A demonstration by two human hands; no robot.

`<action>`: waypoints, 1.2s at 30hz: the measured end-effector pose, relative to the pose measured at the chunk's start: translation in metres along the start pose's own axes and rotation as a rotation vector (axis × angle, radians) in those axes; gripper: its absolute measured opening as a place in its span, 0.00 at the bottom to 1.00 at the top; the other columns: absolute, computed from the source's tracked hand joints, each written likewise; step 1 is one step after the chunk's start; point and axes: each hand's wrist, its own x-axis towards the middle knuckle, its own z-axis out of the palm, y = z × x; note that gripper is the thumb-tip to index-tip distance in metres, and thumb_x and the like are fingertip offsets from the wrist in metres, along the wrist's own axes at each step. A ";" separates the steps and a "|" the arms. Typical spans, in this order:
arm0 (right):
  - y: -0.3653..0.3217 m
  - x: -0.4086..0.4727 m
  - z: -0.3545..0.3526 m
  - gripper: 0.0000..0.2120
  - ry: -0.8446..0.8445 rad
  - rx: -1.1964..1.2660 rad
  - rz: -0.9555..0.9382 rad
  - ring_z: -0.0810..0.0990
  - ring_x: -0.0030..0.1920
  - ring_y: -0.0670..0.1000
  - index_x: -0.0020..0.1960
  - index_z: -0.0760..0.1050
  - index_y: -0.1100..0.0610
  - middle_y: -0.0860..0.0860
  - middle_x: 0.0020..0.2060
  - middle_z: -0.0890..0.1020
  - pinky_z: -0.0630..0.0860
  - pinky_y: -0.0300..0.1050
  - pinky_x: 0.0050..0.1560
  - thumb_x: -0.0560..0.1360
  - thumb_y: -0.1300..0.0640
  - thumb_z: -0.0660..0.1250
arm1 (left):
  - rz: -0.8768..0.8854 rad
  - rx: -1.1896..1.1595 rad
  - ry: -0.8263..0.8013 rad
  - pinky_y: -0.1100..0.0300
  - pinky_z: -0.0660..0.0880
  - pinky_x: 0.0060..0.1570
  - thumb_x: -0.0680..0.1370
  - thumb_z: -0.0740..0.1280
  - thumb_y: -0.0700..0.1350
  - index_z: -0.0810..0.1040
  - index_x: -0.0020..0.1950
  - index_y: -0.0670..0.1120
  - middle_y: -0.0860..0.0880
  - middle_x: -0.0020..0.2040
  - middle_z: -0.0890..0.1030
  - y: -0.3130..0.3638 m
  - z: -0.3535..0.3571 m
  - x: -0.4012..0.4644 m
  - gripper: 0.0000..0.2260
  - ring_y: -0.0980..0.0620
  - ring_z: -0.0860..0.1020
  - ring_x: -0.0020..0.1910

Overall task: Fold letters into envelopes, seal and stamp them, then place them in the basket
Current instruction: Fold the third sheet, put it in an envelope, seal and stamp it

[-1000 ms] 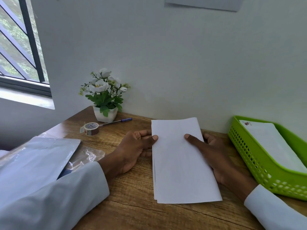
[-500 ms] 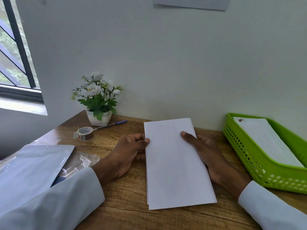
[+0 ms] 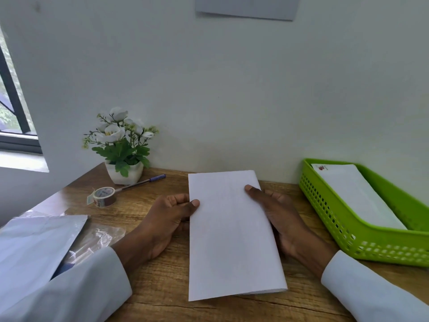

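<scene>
A folded white letter (image 3: 232, 235) is held lengthwise over the wooden desk (image 3: 157, 293) in the middle of the view. My left hand (image 3: 167, 219) pinches its left edge, thumb on top. My right hand (image 3: 281, 217) grips the right edge, thumb on the paper and fingers behind. A green plastic basket (image 3: 336, 228) stands at the right with a white stamped envelope (image 3: 355, 194) lying in it. A roll of tape (image 3: 104, 196) lies at the back left.
A white pot of artificial flowers (image 3: 124, 147) stands against the wall, with a blue pen (image 3: 144, 181) beside it. White envelopes in a clear plastic wrapper (image 3: 39, 242) lie at the left edge. A window is at the far left.
The letter's layers have come together at the near end and its edges now line up. Both hands keep their hold on its sides. The camera has turned slightly to the right.
</scene>
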 end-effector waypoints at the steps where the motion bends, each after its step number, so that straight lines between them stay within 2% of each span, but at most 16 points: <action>1: 0.000 0.001 0.000 0.18 0.005 0.001 0.000 0.85 0.52 0.64 0.55 0.81 0.62 0.59 0.47 0.87 0.81 0.62 0.54 0.71 0.51 0.76 | -0.001 0.008 0.004 0.52 0.83 0.48 0.79 0.66 0.41 0.80 0.60 0.39 0.42 0.52 0.85 0.000 0.000 0.000 0.11 0.43 0.84 0.52; 6: 0.001 0.006 -0.003 0.21 0.013 0.009 -0.001 0.84 0.54 0.63 0.55 0.80 0.63 0.58 0.49 0.87 0.76 0.66 0.60 0.70 0.49 0.77 | -0.012 0.040 0.004 0.50 0.82 0.49 0.79 0.66 0.40 0.81 0.58 0.40 0.42 0.51 0.86 0.002 0.001 -0.002 0.10 0.42 0.84 0.51; 9: -0.001 0.011 -0.007 0.18 0.035 0.009 -0.009 0.84 0.51 0.62 0.54 0.80 0.64 0.58 0.48 0.87 0.76 0.66 0.58 0.71 0.53 0.76 | -0.013 0.055 -0.012 0.51 0.82 0.48 0.79 0.65 0.40 0.81 0.58 0.40 0.42 0.51 0.86 0.003 0.002 -0.003 0.10 0.44 0.85 0.50; 13: -0.003 0.016 -0.010 0.17 0.062 0.009 0.003 0.84 0.48 0.59 0.54 0.81 0.64 0.58 0.48 0.87 0.78 0.61 0.57 0.71 0.54 0.76 | -0.006 0.089 -0.026 0.48 0.80 0.52 0.79 0.65 0.40 0.81 0.58 0.41 0.43 0.50 0.86 0.003 0.004 -0.003 0.10 0.44 0.85 0.50; 16: -0.003 0.019 -0.011 0.16 0.107 0.053 0.007 0.84 0.47 0.58 0.53 0.82 0.62 0.58 0.48 0.87 0.79 0.57 0.54 0.71 0.52 0.76 | 0.002 0.121 -0.041 0.53 0.83 0.46 0.79 0.65 0.40 0.81 0.58 0.41 0.43 0.50 0.86 0.004 0.005 -0.004 0.09 0.45 0.85 0.48; 19: -0.004 0.020 -0.012 0.16 0.164 0.093 -0.003 0.83 0.47 0.59 0.52 0.82 0.63 0.59 0.47 0.87 0.78 0.61 0.56 0.71 0.53 0.76 | 0.007 0.135 -0.049 0.53 0.83 0.46 0.79 0.66 0.40 0.81 0.58 0.41 0.43 0.50 0.86 0.003 0.007 -0.004 0.10 0.45 0.85 0.49; 22: -0.003 0.019 -0.011 0.06 0.151 0.078 -0.017 0.82 0.42 0.56 0.45 0.84 0.59 0.57 0.44 0.87 0.79 0.57 0.52 0.73 0.55 0.74 | 0.007 0.133 -0.058 0.48 0.80 0.54 0.79 0.66 0.40 0.80 0.60 0.41 0.43 0.51 0.86 0.001 0.008 -0.005 0.11 0.44 0.85 0.51; 25: -0.004 0.020 -0.012 0.04 0.151 0.070 -0.021 0.82 0.40 0.56 0.41 0.84 0.57 0.56 0.42 0.86 0.80 0.58 0.50 0.73 0.57 0.74 | -0.007 0.125 -0.100 0.52 0.82 0.49 0.79 0.66 0.39 0.81 0.59 0.41 0.42 0.52 0.86 0.001 0.007 -0.006 0.11 0.44 0.84 0.51; 27: -0.004 0.020 -0.013 0.05 0.136 0.032 -0.018 0.83 0.41 0.57 0.45 0.84 0.60 0.58 0.44 0.87 0.80 0.57 0.50 0.74 0.57 0.74 | -0.009 0.135 -0.135 0.55 0.83 0.45 0.78 0.67 0.39 0.81 0.59 0.40 0.42 0.52 0.86 0.001 0.007 -0.008 0.11 0.44 0.84 0.51; 30: -0.001 0.019 -0.014 0.08 0.073 -0.048 0.027 0.85 0.48 0.61 0.47 0.83 0.61 0.59 0.46 0.87 0.79 0.63 0.58 0.74 0.56 0.74 | 0.003 0.142 -0.118 0.54 0.83 0.46 0.77 0.67 0.39 0.81 0.59 0.41 0.43 0.52 0.86 0.000 0.008 -0.008 0.11 0.44 0.85 0.51; 31: 0.000 0.019 -0.015 0.08 0.059 -0.069 0.038 0.85 0.49 0.62 0.47 0.83 0.61 0.59 0.46 0.87 0.79 0.63 0.58 0.74 0.56 0.74 | 0.004 0.137 -0.101 0.54 0.83 0.47 0.77 0.67 0.39 0.81 0.59 0.41 0.43 0.51 0.86 0.000 0.008 -0.008 0.11 0.44 0.85 0.50; 36: -0.002 0.019 -0.017 0.14 0.001 -0.105 0.023 0.86 0.46 0.55 0.51 0.83 0.61 0.57 0.47 0.87 0.81 0.47 0.44 0.73 0.51 0.75 | 0.016 0.134 -0.026 0.48 0.81 0.52 0.77 0.68 0.40 0.80 0.60 0.42 0.44 0.51 0.86 0.000 0.006 -0.006 0.12 0.44 0.85 0.50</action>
